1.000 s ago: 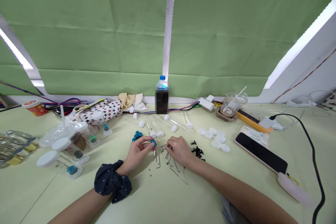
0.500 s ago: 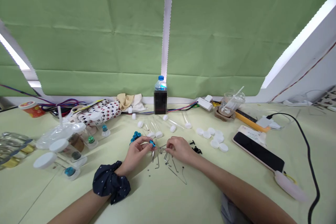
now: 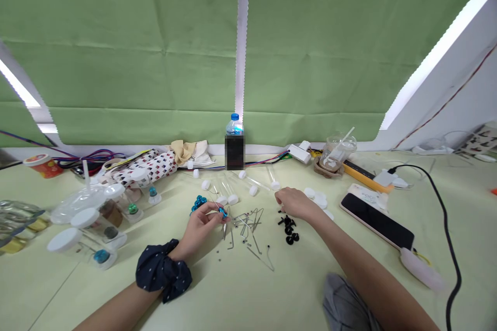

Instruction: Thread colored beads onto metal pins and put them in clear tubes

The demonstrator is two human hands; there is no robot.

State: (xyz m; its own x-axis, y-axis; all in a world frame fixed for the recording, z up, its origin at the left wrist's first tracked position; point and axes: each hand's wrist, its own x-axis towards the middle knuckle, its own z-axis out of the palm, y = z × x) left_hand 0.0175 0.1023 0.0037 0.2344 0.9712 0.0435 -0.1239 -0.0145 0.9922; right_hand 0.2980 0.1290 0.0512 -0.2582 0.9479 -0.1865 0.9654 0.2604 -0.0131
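My left hand pinches a small shiny blue piece between thumb and fingers, with a thin wire showing at it. Just behind that hand lies a cluster of blue metallic beads. My right hand is held over the table with curled fingers; whatever is in them, if anything, is hidden. Below its fingers are several small black plastic parts, and white round discs lie partly behind it. Bent metal rods are strewn between the two hands.
Clear tubes with white caps lie farther back, near a bottle. Capped clear jars stand at left. A phone, a black cable and a plastic cup are at right.
My right hand has moved right, from the metal rods to above the black parts, uncovering the rods. My left hand keeps hold of the blue piece in nearly the same place.
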